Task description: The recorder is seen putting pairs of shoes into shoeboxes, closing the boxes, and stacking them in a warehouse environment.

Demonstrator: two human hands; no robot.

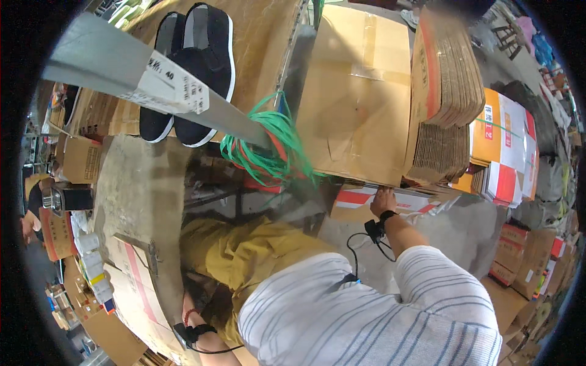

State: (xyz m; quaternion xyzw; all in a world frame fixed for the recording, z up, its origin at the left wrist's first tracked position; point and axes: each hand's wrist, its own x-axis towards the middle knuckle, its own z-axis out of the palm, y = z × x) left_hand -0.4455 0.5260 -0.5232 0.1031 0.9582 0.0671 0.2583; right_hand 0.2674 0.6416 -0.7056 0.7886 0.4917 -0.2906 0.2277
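Note:
My right hand (383, 201) reaches forward to a white, red and brown cardboard carton (353, 202) below the front edge of a large brown box (354, 116). Its fingers are curled at the carton's upper edge. A black band with a small device and a cable circles that wrist. My left hand (198, 291) is low beside my mustard trousers (244, 250), in shadow, its fingers mostly hidden. A red bracelet and a black strap are on the left wrist. Left of that hand stands a cardboard sheet (137, 280) with a red stripe.
A grey metal post (229, 125) with green twine (262, 152) crosses ahead. Black slip-on shoes (204, 61) rest on a cardboard-topped surface behind it. Folded carton stacks (442, 79) and orange-white packages (503, 140) stand right. More boxes (516, 259) line the floor.

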